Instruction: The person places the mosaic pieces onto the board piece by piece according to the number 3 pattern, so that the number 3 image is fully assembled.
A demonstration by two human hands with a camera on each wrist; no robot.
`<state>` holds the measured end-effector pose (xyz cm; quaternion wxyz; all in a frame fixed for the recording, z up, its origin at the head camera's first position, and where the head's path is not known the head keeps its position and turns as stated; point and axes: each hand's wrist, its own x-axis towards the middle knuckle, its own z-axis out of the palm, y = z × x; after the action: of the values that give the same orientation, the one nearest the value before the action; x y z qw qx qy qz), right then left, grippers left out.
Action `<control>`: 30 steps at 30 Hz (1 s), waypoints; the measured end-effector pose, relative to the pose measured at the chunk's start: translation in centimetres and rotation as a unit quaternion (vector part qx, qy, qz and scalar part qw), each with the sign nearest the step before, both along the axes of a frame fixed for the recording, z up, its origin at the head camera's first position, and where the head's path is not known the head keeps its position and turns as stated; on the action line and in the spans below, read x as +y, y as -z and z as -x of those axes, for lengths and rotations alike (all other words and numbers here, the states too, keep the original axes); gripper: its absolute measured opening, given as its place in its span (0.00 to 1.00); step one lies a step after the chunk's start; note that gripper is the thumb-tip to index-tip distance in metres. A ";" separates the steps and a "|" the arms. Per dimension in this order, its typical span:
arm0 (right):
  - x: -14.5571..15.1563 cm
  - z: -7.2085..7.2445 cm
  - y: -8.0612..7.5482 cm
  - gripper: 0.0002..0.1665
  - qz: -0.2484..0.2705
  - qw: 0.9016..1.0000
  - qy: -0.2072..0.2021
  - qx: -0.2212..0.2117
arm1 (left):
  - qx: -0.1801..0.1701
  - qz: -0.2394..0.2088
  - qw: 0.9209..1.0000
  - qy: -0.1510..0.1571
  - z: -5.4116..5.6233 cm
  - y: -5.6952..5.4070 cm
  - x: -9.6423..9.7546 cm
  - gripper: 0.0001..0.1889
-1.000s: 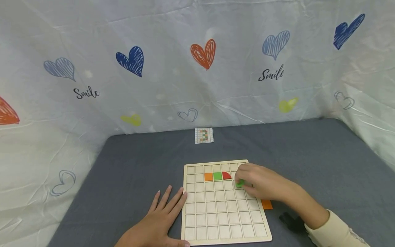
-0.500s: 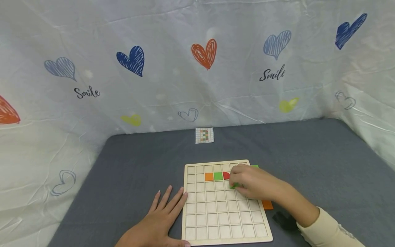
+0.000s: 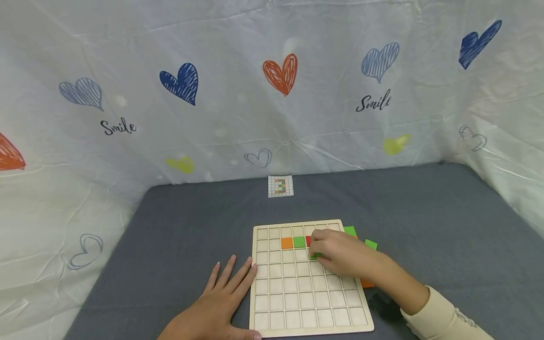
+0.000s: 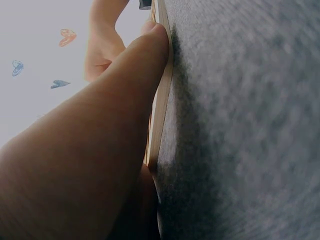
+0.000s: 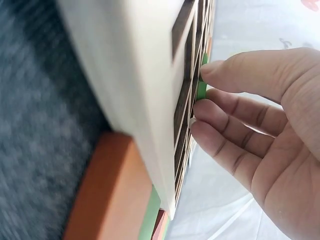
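Note:
A pale wooden grid board (image 3: 303,300) lies on the dark grey cloth. My left hand (image 3: 214,302) rests flat with fingers spread, fingertips and thumb at the board's left edge. Between the thumb and fingers of my right hand (image 3: 344,253) is a small green tile (image 5: 202,89), pinched low over the third row. In the second row sit an orange square tile (image 3: 287,242), a green square tile (image 3: 299,242) and a red piece (image 3: 308,241), the last partly hidden by my right fingers.
Loose tiles lie along the board's right side: a green tile (image 3: 350,231), another green tile (image 3: 371,244) and an orange tile (image 5: 102,185). A small card with a coloured grid pattern (image 3: 280,186) lies at the back. Behind it hangs a white heart-printed curtain (image 3: 229,118).
My right hand has moved left across the board with the green tile, now partly covering the red piece and uncovering green tiles at the right. The left hand has stayed in place.

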<state>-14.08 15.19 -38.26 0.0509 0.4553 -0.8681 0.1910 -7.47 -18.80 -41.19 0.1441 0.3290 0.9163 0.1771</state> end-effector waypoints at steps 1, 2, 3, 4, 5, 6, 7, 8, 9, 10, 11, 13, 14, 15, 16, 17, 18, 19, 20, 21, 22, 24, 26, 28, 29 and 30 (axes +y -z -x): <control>0.0 0.0 0.0 0.11 0.000 1.000 0.001 0.000 | -0.001 0.000 1.000 0.000 0.0 0.0 0.0 0.60; -0.1 0.0 0.0 0.11 0.001 1.000 0.002 -0.002 | -0.002 0.000 1.000 -0.001 0.0 0.1 0.0 0.60; -0.1 -0.1 0.0 0.12 0.001 1.000 0.002 -0.004 | -0.004 0.000 1.000 -0.001 0.0 0.1 0.0 0.60; -0.1 -0.1 0.0 0.12 0.002 1.000 0.002 -0.006 | -0.004 0.000 1.000 -0.001 0.0 0.1 0.0 0.60; -0.1 -0.1 0.0 0.13 0.003 1.000 0.002 -0.008 | -0.004 0.000 1.000 -0.001 0.0 0.1 0.0 0.60; -0.1 -0.1 0.0 0.13 0.004 1.000 0.001 -0.009 | -0.004 -0.001 1.000 -0.001 0.0 0.1 0.0 0.60; -0.1 -0.1 0.0 0.14 0.005 1.000 0.000 -0.011 | -0.004 -0.001 1.000 -0.001 0.0 0.1 0.0 0.60; -0.1 -0.1 0.0 0.14 0.006 1.000 -0.001 -0.012 | -0.003 -0.002 1.000 -0.002 0.0 0.1 0.0 0.60; -0.1 -0.1 0.0 0.14 0.005 1.000 -0.004 -0.011 | -0.003 -0.003 1.000 -0.001 0.0 0.1 0.0 0.60; -0.1 -0.1 0.0 0.14 0.005 1.000 -0.007 -0.009 | -0.002 -0.003 1.000 -0.001 -0.1 0.1 0.0 0.60; -0.1 -0.1 -0.1 0.14 0.004 1.000 -0.009 -0.005 | -0.002 -0.004 1.000 -0.001 -0.1 0.1 0.0 0.60; -0.1 -0.1 -0.1 0.14 0.002 1.000 -0.016 -0.001 | -0.003 -0.004 1.000 -0.001 -0.1 0.1 0.0 0.59; -0.2 -0.1 -0.2 0.14 0.002 1.000 -0.019 0.001 | -0.005 -0.005 1.000 -0.001 -0.1 0.1 0.0 0.59; -0.2 -0.1 -0.2 0.14 0.001 1.000 -0.022 0.001 | -0.005 -0.005 1.000 -0.001 -0.1 0.1 0.0 0.59; -0.1 -0.1 -0.3 0.13 -0.001 1.000 -0.024 -0.001 | -0.005 -0.006 1.000 -0.001 -0.1 0.0 0.0 0.60; -0.1 -0.1 -0.3 0.13 -0.002 1.000 -0.026 -0.005 | -0.006 -0.006 1.000 -0.002 -0.1 0.0 0.0 0.60; 0.0 -0.2 -0.4 0.13 -0.003 1.000 -0.028 -0.013 | -0.006 -0.006 1.000 -0.002 -0.1 0.0 0.0 0.60; 0.1 -0.2 -0.6 0.13 -0.003 0.999 -0.028 -0.022 | -0.007 -0.006 1.000 -0.003 -0.1 0.0 0.0 0.60; 0.2 -0.2 -0.7 0.13 -0.004 0.999 -0.027 -0.034 | -0.008 -0.006 1.000 -0.003 -0.2 0.0 0.0 0.60; 0.4 -0.1 -0.9 0.14 -0.005 0.999 -0.027 -0.044 | -0.009 -0.006 1.000 -0.004 -0.2 0.0 0.0 0.60; 0.6 -0.1 -1.1 0.15 -0.006 0.998 -0.025 -0.057 | -0.011 -0.007 1.000 -0.005 -0.1 0.0 0.0 0.60; 1.0 0.0 -1.5 0.15 -0.005 0.996 -0.022 -0.083 | -0.015 -0.006 1.000 -0.008 -0.1 0.0 0.0 0.60; 1.5 0.1 -2.1 0.14 -0.004 0.994 -0.019 -0.106 | -0.019 -0.005 1.000 -0.010 -0.1 0.0 0.0 0.60; 2.1 0.2 -2.6 0.13 -0.001 0.992 -0.013 -0.123 | -0.022 -0.004 1.000 -0.012 -0.1 0.0 0.1 0.60; 2.5 0.2 -3.0 0.12 0.000 0.992 -0.008 -0.127 | -0.024 -0.003 1.000 -0.014 -0.1 0.0 0.1 0.60; 2.9 0.3 -3.3 0.13 -0.001 0.992 -0.001 -0.129 | -0.026 -0.004 1.000 -0.015 -0.1 0.0 0.1 0.60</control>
<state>-14.38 18.08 -35.00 -0.0619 0.4279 -0.8672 0.2472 -7.41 -18.68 -41.21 0.1635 0.3114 0.9163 0.1917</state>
